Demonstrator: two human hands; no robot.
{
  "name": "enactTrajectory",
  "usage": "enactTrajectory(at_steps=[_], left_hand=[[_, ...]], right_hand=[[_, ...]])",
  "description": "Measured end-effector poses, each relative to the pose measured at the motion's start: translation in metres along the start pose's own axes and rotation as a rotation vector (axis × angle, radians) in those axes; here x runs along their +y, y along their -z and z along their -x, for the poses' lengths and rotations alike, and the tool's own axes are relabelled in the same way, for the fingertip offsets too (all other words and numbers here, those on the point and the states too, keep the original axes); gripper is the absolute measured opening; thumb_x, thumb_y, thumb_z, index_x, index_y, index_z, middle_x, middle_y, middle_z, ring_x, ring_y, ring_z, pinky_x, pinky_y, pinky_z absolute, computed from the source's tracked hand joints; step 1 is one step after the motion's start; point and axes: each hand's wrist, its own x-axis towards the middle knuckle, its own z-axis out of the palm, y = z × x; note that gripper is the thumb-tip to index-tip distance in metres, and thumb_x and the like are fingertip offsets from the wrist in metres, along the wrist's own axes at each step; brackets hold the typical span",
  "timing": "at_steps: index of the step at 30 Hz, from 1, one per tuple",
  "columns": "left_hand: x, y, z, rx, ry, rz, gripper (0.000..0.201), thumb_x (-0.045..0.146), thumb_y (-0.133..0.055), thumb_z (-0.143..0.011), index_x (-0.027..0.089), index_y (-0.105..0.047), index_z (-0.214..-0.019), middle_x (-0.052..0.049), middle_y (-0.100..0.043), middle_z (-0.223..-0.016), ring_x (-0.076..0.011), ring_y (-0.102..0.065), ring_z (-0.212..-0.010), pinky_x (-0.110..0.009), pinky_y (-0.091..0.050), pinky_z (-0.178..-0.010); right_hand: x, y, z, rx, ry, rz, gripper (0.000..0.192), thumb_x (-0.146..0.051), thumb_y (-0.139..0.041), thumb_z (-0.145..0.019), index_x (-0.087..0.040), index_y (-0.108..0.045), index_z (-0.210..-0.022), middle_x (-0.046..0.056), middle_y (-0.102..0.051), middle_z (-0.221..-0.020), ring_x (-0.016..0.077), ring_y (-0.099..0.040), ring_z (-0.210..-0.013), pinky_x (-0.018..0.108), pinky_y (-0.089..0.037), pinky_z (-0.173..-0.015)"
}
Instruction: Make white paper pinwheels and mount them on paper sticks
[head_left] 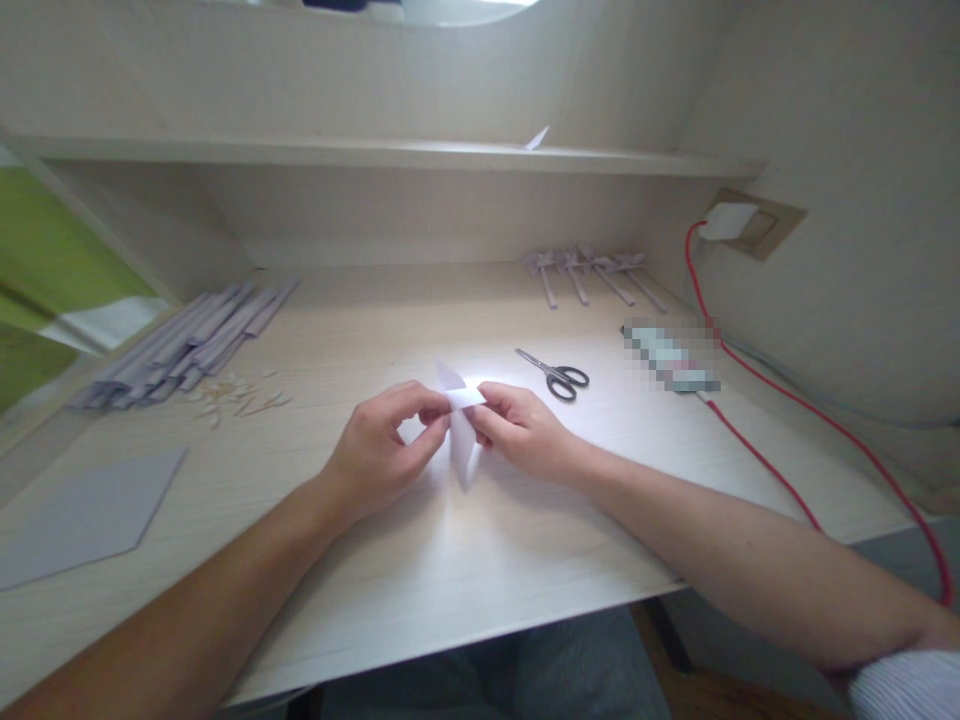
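Note:
A white paper pinwheel (463,445) with folded, pointed blades is held just above the desk, between both hands. My left hand (386,435) pinches its left side with thumb and forefinger. From the right, my right hand (519,425) grips the paper near its centre, fingers curled. The fingertips hide part of the middle. Black-handled scissors (553,375) lie on the desk beyond my right hand, blades towards the back left.
Rolled paper sticks (199,335) are piled at the left, with small pale pieces (232,393) in front. A paper sheet (97,510) lies nearer. Several finished pinwheels on sticks (592,270) rest at the back right. A phone (667,358) and red cable (765,465) lie right.

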Motion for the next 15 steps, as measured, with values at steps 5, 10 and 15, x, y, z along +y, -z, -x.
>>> enactTrajectory(at_steps=[5,10,15], left_hand=[[0.0006,0.0006,0.0008,0.02,-0.009,-0.002,0.012,0.012,-0.063,-0.092,0.018,-0.073,-0.095,-0.001,-0.068,-0.082,-0.0144,-0.062,-0.077,-0.028,-0.047,-0.073],[0.0027,0.0,-0.0008,0.049,0.056,0.01,0.01,0.016,-0.065,-0.092,0.018,-0.074,-0.095,-0.002,-0.07,-0.083,-0.0152,-0.062,-0.077,-0.028,-0.047,-0.071],[0.0029,-0.0017,-0.001,0.066,0.091,0.031,0.009,0.019,-0.065,-0.092,0.02,-0.074,-0.095,-0.002,-0.072,-0.084,-0.0159,-0.062,-0.076,-0.029,-0.048,-0.073]], right_hand=[[-0.0005,0.0004,-0.0008,0.007,0.002,-0.039,0.03,-0.033,-0.055,-0.097,-0.019,-0.057,-0.071,-0.003,-0.055,-0.065,0.0122,-0.049,-0.062,0.026,-0.035,-0.059],[0.0021,0.0009,-0.0003,0.083,0.035,-0.096,0.022,-0.037,-0.063,-0.095,-0.018,-0.065,-0.085,-0.002,-0.062,-0.074,0.0125,-0.054,-0.067,0.026,-0.04,-0.064],[-0.0013,0.0011,0.0023,0.11,0.096,-0.029,0.019,-0.034,-0.062,-0.096,-0.018,-0.067,-0.087,-0.001,-0.063,-0.074,0.0123,-0.053,-0.065,0.026,-0.039,-0.062]])
